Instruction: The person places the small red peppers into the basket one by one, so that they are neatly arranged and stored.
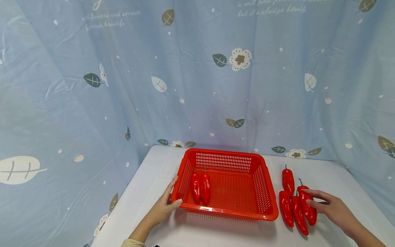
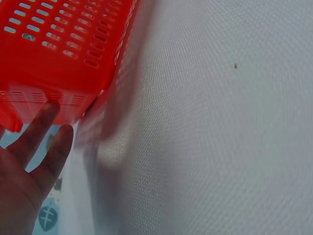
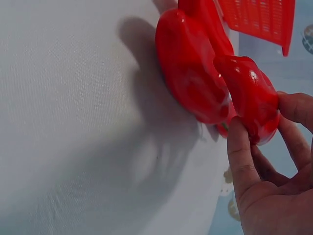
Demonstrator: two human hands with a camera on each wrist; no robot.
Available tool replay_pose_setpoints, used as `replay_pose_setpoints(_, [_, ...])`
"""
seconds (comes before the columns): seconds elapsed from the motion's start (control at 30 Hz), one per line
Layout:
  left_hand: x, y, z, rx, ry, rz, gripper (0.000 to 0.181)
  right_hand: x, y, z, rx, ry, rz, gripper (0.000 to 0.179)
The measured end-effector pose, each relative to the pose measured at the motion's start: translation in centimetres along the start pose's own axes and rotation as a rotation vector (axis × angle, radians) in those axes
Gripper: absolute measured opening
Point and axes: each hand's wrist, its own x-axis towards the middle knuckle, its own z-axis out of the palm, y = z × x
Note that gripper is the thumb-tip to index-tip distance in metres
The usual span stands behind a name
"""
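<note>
My left hand [image 1: 163,204] rests against the left front corner of a red plastic basket [image 1: 229,210], its straight, spread fingers [image 2: 34,139] touching the outside of the basket. Two glossy red peppers [image 1: 205,188] lie side by side at the left inside the basket. Right of the basket, my right hand [image 1: 334,209] pinches the rightmost red pepper [image 3: 252,95] of a small cluster, between thumb and fingers. Beside it on the table lie three more red peppers: a far one [image 1: 288,180], a near left one [image 1: 286,209] and a middle one [image 1: 299,216].
A white-covered table [image 1: 148,164] carries the basket and the loose peppers. Blue cloth [image 1: 197,85] printed with leaves and flowers hangs behind the table and along its left side. The basket has slotted walls and a wide rim.
</note>
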Motion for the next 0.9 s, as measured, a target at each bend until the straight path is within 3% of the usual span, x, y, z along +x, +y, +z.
replay_pose_setpoints(0.9, [0.0, 0.0, 0.0, -0.001, 0.004, -0.019, 0.083, -1.4, -4.2, 1.0, 0.02, 0.002, -0.061, 0.078])
